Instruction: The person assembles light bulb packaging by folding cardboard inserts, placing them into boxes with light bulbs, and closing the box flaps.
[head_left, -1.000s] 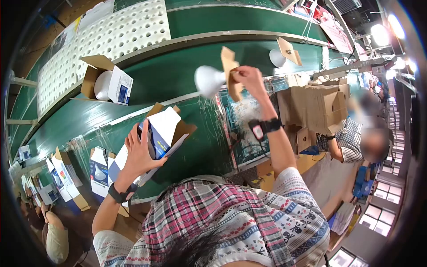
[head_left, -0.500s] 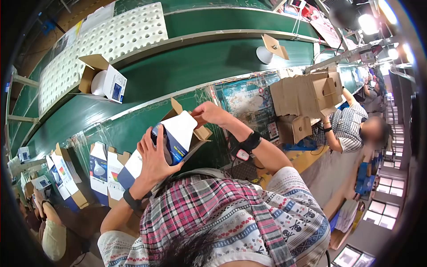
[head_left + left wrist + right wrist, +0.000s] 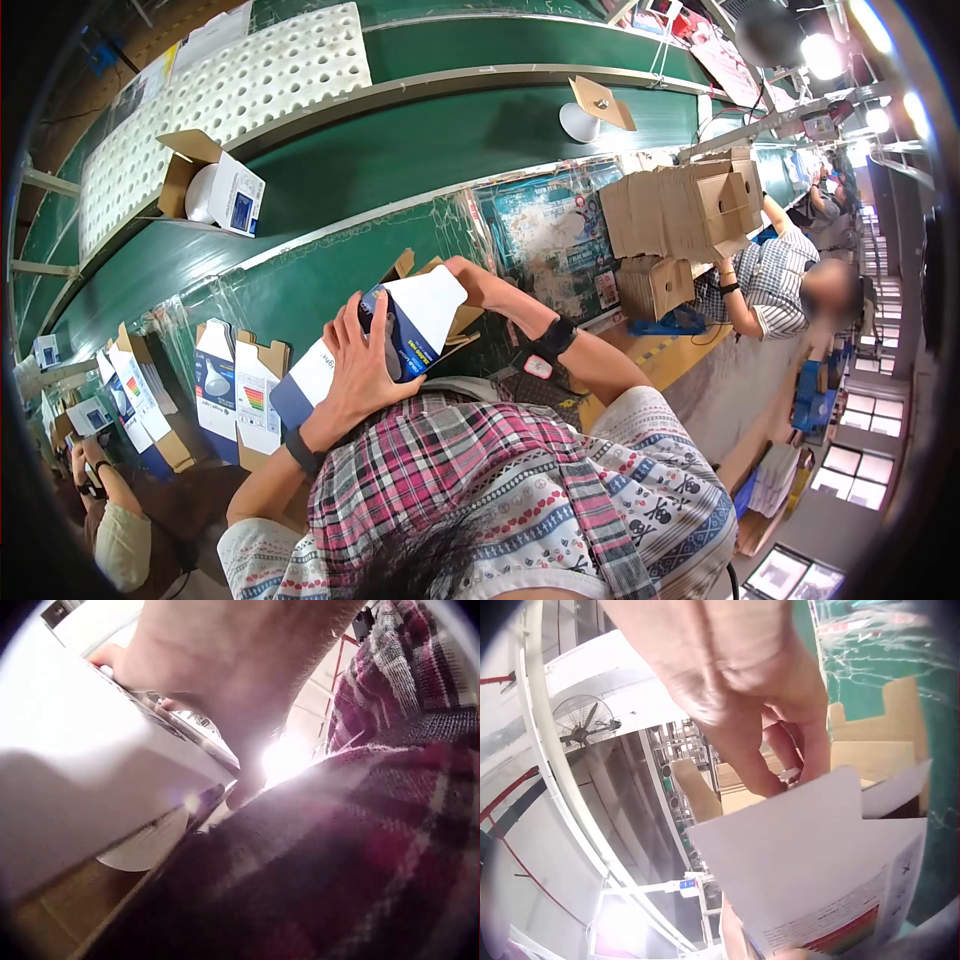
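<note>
My left hand [image 3: 362, 370] grips a blue-and-white light bulb box [image 3: 310, 385], fingers spread over its printed side and thumb along the near edge. The box lies tilted close to the plaid apron [image 3: 450, 450], its flaps open toward the right. At that open end my right hand [image 3: 478, 284] reaches in behind a white flap [image 3: 795, 847]. In the right wrist view its thumb and fingers pinch the small metal end of a light bulb [image 3: 791, 778], mostly hidden. Part of the bulb's round white face [image 3: 146, 844] shows inside the box in the left wrist view.
On the green conveyor [image 3: 400, 150] sit an open box with a bulb [image 3: 203, 195] and another bulb [image 3: 578, 123] in a cardboard holder. Stacked brown cardboard [image 3: 655, 215] stands at right, near another person [image 3: 785, 280]. Flat printed boxes [image 3: 215, 375] are at left; a holed white foam sheet [image 3: 230, 110] lies behind.
The right hand has brought the bulb with its cardboard holder from over the conveyor leftward into the box's open end. The left hand and box have shifted slightly right and down.
</note>
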A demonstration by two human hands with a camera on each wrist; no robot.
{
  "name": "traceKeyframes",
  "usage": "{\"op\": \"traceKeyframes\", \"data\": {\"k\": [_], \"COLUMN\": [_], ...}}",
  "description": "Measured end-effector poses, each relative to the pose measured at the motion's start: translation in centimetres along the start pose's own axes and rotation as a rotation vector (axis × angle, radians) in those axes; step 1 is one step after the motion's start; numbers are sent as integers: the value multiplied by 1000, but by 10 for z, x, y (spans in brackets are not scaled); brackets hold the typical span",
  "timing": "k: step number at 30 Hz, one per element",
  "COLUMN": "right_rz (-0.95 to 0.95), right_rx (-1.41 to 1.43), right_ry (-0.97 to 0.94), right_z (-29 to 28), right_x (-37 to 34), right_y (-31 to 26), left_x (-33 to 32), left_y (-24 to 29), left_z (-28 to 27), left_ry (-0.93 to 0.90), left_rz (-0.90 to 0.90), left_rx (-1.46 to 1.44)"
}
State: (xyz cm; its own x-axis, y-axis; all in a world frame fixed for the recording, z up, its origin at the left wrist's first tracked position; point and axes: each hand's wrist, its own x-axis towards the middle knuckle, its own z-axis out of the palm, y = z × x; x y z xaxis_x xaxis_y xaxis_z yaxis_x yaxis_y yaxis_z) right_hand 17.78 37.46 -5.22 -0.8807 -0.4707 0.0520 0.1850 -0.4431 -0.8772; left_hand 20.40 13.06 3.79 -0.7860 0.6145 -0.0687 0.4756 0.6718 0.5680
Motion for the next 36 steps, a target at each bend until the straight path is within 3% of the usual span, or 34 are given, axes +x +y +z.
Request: {"op": "traceKeyframes", "data": {"k": [1, 5, 9, 16, 18, 19, 20, 21, 22, 24, 27, 30, 32, 36], "right_rz": [-30, 340, 503, 590, 543, 238, -48, 48, 55, -25, 281, 113, 163, 188], "right_rx": [126, 468, 528, 492, 365, -122, -647, -918, -937, -388, 463, 355, 333, 381], "right_ry": [-33, 93, 113, 212, 284, 214, 294, 591, 860, 938, 747, 715, 719, 681], "right_z": [-1, -5, -8, -29, -41, -37, -31, -21, -25, -63, -46, -37, -20, -39], "right_x": [0, -13, -19, 3, 16, 32, 48, 57, 61, 53, 63, 93, 106, 106], "right_y": [9, 39, 66, 117, 125, 80, 33, -1, -14, 27, 46, 87, 77, 81], "left_x": [1, 8, 14, 26, 32, 35, 38, 41, 44, 55, 77, 97, 101, 101], "left_y": [0, 9, 12, 7, -10, -19, -28, -37, -48, -60, -64, -62, -58, -76], "left_z": [0, 1, 4, 7, 12, 13, 16, 19, 22, 21, 30, 48, 56, 36], "left_ry": [18, 19, 16, 10, 38, 75, 112, 146, 188, 201, 273, 319, 313, 217], "left_rz": [11, 37, 29, 4, -61, -114, -167, -239, -291, -394, -477, -516, -512, -504], "left_rx": [0, 3, 13, 24, 40, 52, 62, 94, 107, 109, 125, 134, 183, -189]}}
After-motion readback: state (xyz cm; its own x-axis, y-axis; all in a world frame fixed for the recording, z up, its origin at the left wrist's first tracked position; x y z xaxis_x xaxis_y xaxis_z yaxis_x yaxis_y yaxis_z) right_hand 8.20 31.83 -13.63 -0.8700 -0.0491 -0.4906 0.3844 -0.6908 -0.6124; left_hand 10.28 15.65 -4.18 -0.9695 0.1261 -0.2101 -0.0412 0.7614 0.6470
